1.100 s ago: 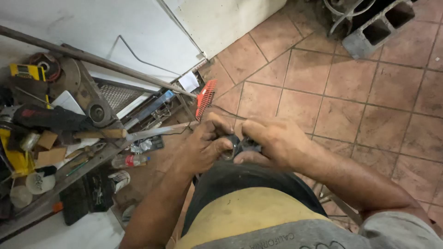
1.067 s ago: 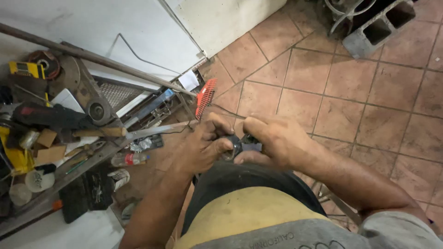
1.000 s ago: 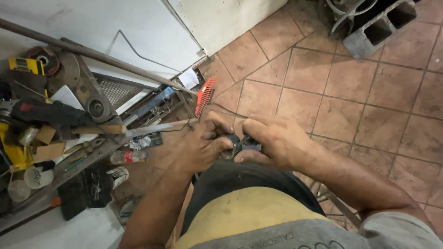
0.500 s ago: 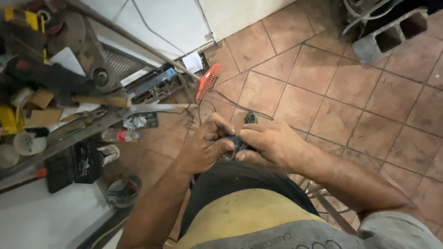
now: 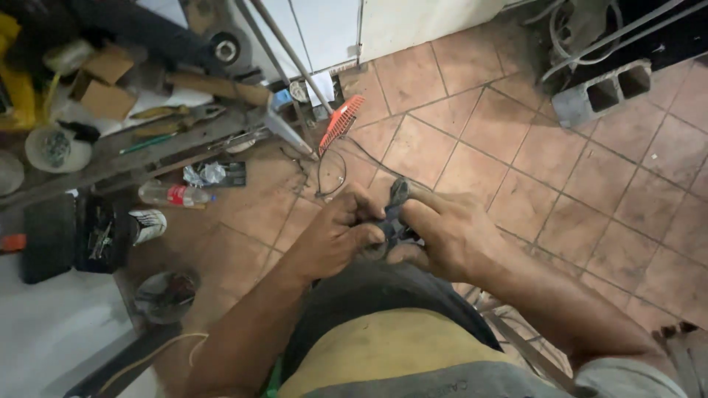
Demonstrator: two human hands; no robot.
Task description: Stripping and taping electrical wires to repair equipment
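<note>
Compared with a second before, the view had swung so the cluttered worktop [image 5: 133, 140] sat at ten o'clock, while the left hand [image 5: 335, 239] and right hand [image 5: 442, 236] stayed clenched together on a small dark part [image 5: 397, 214] at centre, above the tiled floor [image 5: 590, 184].

— What is the person wearing, seen from above?

— At the bottom centre of the frame there is a yellowish garment with grubby marks, and above it a dark grey stretch of cloth over the lap. Along the lower edge a grey band of fabric runs toward the lower right corner.

— Any sleeves?

— None on the forearms; both arms are bare from the lower frame up to the left hand [image 5: 335, 236] and the right hand [image 5: 442, 236]. No gloves, rings or watch can be seen on them.
</note>
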